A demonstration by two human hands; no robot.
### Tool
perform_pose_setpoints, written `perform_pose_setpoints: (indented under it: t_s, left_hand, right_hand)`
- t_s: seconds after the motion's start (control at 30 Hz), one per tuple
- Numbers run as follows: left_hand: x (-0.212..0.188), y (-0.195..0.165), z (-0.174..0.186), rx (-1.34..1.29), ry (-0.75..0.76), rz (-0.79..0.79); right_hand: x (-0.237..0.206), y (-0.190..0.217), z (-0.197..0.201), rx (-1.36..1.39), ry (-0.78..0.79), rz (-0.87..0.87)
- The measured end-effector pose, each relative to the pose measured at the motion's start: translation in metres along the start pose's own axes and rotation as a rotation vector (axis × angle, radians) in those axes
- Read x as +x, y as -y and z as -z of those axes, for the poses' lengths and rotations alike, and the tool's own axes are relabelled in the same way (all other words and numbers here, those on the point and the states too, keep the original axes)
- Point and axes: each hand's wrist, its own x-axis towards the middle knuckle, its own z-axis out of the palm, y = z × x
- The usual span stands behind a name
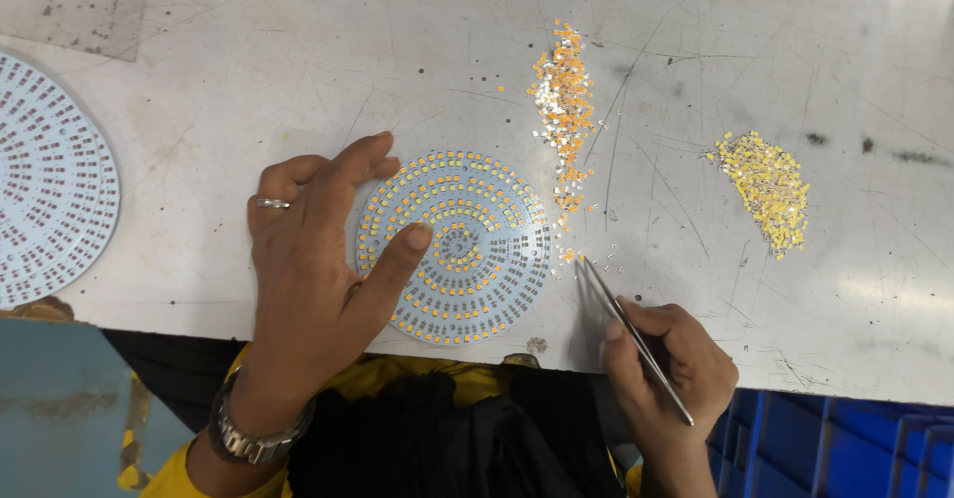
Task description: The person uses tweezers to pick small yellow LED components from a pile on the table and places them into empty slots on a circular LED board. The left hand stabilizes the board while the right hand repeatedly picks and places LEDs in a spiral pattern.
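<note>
A: Head view, looking straight down on a scratched metal worktop [298, 51]. What are the hands doing?

B: The left hand [318, 259] lies spread over the left edge of a round white circuit board [467, 249], fingers loosely open, thumb pressed on the board's face and fingertips curled around the rim at about ten o'clock. It grips nothing; it only pins the board down. There is a ring on one finger and a metal watch [248, 438] on the wrist.

A: And the right?

B: The right hand [671, 364] sits at four o'clock from the board, fingers pinched shut around a pair of slim metal tweezers [631, 334]. The tips point up and left, ending just beside the board's right rim, among a few loose chips. I cannot tell whether the tips hold one.

A: Where does the board lie?

B: Near the worktop's front edge, centre of the frame, its rings mostly filled with small orange-yellow chips; a wedge at about four o'clock looks bare.

A: Any containers?

B: Only a blue plastic crate [845, 443] below the worktop at the lower right; its contents are out of sight. The chips lie loose: an orange pile [564, 100] at one o'clock from the board, a yellow pile [767, 188] well apart at three o'clock. A second round board [50, 180], unfilled, lies at the left edge.
</note>
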Motion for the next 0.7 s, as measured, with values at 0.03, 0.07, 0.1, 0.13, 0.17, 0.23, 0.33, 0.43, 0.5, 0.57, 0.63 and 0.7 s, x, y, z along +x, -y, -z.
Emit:
perform_pose_setpoints:
  t_s: [0.03, 0.07, 0.1, 0.13, 0.17, 0.23, 0.33, 0.43, 0.5, 0.57, 0.63, 0.7]
  left_hand:
    - [0.000, 0.000, 0.000, 0.001, -0.003, -0.004]
    - [0.000, -0.001, 0.000, 0.003, -0.007, -0.006]
    - [0.000, -0.001, 0.000, 0.000, -0.010, -0.010]
    - [0.000, -0.001, -0.001, -0.001, -0.014, -0.012]
    - [0.000, 0.000, -0.001, 0.000, -0.018, -0.012]
    - [0.000, 0.002, -0.003, 0.004, -0.034, -0.037]
    - [0.000, 0.004, -0.005, 0.005, -0.042, -0.045]
    - [0.001, 0.005, -0.007, -0.002, -0.045, -0.045]
    - [0.001, 0.005, -0.008, -0.005, -0.050, -0.048]
    - [0.001, 0.005, -0.009, -0.005, -0.055, -0.056]
    - [0.001, 0.005, -0.010, -0.010, -0.058, -0.060]
    - [0.000, 0.005, -0.010, -0.011, -0.060, -0.062]
  right_hand:
    - [0.000, -0.001, 0.000, 0.001, -0.006, 0.005]
    - [-0.001, -0.001, 0.000, 0.003, -0.011, 0.011]
    - [-0.001, -0.002, 0.000, 0.007, -0.014, 0.018]
    - [-0.002, -0.003, 0.000, 0.041, -0.015, 0.030]
    - [-0.002, -0.003, 0.000, 0.077, -0.013, 0.041]
    - [-0.008, -0.002, -0.003, 0.097, 0.035, 0.121]
    - [-0.017, 0.001, -0.009, 0.057, 0.124, 0.289]
    - [-0.023, 0.004, -0.015, 0.052, 0.135, 0.330]
    - [-0.023, 0.004, -0.017, 0.077, 0.118, 0.316]
    - [-0.027, 0.006, -0.017, 0.068, 0.113, 0.321]
    - [-0.027, 0.007, -0.016, 0.053, 0.102, 0.318]
    - [-0.024, 0.007, -0.016, 0.031, 0.087, 0.305]
